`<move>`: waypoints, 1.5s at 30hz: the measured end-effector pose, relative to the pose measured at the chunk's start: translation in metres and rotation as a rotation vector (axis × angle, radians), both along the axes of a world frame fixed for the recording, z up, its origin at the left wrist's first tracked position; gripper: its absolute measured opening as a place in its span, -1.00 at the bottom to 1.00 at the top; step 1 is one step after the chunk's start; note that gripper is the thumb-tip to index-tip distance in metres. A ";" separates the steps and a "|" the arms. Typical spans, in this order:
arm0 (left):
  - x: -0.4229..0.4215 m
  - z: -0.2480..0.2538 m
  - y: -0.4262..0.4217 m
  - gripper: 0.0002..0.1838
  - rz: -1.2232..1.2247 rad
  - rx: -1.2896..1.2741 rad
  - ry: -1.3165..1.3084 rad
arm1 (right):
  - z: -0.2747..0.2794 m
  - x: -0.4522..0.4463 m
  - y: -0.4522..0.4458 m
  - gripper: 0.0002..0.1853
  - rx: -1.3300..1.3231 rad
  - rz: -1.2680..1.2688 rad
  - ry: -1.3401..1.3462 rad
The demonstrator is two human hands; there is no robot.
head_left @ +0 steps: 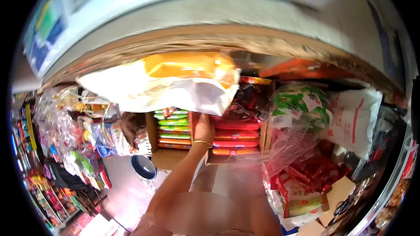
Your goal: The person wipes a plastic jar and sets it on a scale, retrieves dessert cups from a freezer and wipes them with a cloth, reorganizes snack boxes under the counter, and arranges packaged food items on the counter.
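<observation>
My left hand, with a thin bangle at the wrist, reaches in between two open cardboard boxes. Its thumb side shows against the left wall of the box of red packets; most of its fingers are hidden. To its left is the box of green and orange packets, stacked flat. A large white and yellow plastic bag lies across the tops of both boxes, just above my fingertips. My right arm shows at the lower right, but blur swallows the hand, so its fingers cannot be made out.
A thick wooden shelf edge runs overhead. At right are green packs, a white bag, pink netting and red food packets. Clear-wrapped goods and a dark blue bowl are at left.
</observation>
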State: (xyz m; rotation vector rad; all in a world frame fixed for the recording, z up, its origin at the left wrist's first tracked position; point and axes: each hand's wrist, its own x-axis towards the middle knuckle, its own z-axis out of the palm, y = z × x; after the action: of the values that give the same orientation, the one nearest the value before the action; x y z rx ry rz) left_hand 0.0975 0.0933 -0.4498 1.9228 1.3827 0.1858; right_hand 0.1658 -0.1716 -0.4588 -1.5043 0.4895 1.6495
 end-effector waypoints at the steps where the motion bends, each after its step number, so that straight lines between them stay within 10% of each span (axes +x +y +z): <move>1: -0.003 0.001 -0.003 -0.55 -0.017 -0.012 0.019 | 0.015 0.006 -0.002 -0.65 0.026 -0.032 0.061; 6: -0.037 0.108 -0.014 -0.57 0.247 0.075 -0.292 | 0.109 0.025 0.001 -0.65 0.152 -0.195 0.520; 10: -0.088 0.194 0.053 -0.27 0.235 0.842 -0.138 | 0.193 0.048 0.046 -0.67 0.385 -0.200 1.043; 13: -0.081 0.248 0.111 -0.14 -0.130 1.004 -0.026 | 0.222 0.071 0.058 -0.69 0.300 0.055 0.416; 17: -0.055 0.266 0.147 -0.15 -0.363 0.861 0.166 | 0.265 0.065 0.077 -0.57 0.808 0.604 -0.475; 19: -0.054 0.261 0.151 -0.22 -0.368 0.892 0.216 | 0.259 0.058 0.064 -0.42 0.684 0.173 0.225; 31: -0.032 0.259 0.158 -0.50 -0.311 0.909 0.201 | 0.207 0.245 0.005 -0.66 0.848 -0.636 -0.075; 37: -0.047 0.330 0.129 -0.77 -0.489 0.654 -0.030 | 0.195 0.245 -0.052 -0.61 0.239 -0.294 -0.991; 45: 0.020 0.381 0.017 -0.71 -0.629 0.503 -0.350 | 0.260 0.167 -0.094 -0.69 0.139 0.382 -0.701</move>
State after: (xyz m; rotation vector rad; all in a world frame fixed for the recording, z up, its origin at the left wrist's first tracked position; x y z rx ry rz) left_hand 0.1176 0.1102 -0.0692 2.4876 0.4825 0.5682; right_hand 0.3324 -0.2653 -0.1987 -2.0107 -0.3040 1.2577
